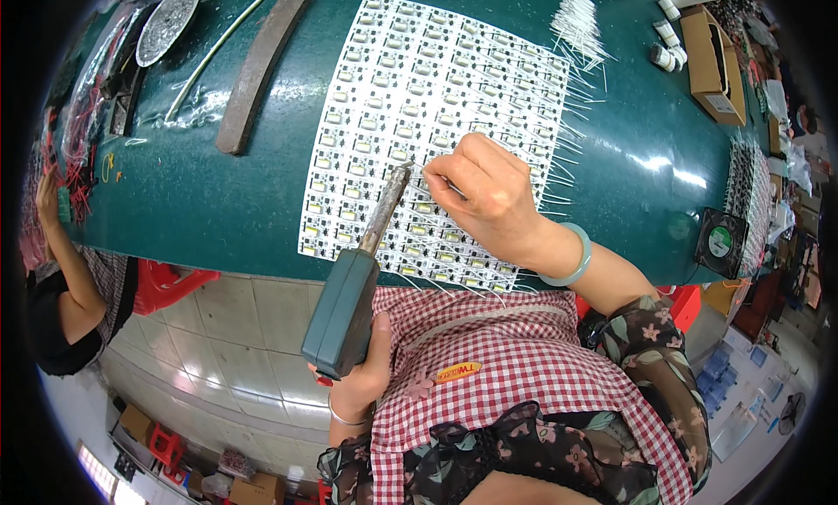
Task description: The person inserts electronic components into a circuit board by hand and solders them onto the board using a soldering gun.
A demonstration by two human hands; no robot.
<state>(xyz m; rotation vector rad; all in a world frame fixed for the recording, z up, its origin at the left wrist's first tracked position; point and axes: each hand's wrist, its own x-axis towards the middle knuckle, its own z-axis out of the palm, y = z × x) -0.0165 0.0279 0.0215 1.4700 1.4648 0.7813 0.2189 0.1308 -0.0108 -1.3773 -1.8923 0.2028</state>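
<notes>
A green soldering gun [340, 309] is gripped in my left hand [362, 378], below the board's near edge. Its metal tip points up and away, reaching the middle of a white LED circuit board panel [336, 116]. My right hand [489, 191] is over the panel, thumb and forefinger pinched close to the soldering tip. What the pinch holds is too small to make out. Rows of small LED modules cover the panel. Thin white wires [559, 175] lie across its right part and stick out past the right edge.
A pile of white wires [578, 27] lies at the far right of the panel. Left of it are a dark bar [262, 73] and a shallow dish [168, 23]. A cardboard box [711, 68] and a small fan [721, 241] stand right. A co-worker's arm [70, 252] is at far left.
</notes>
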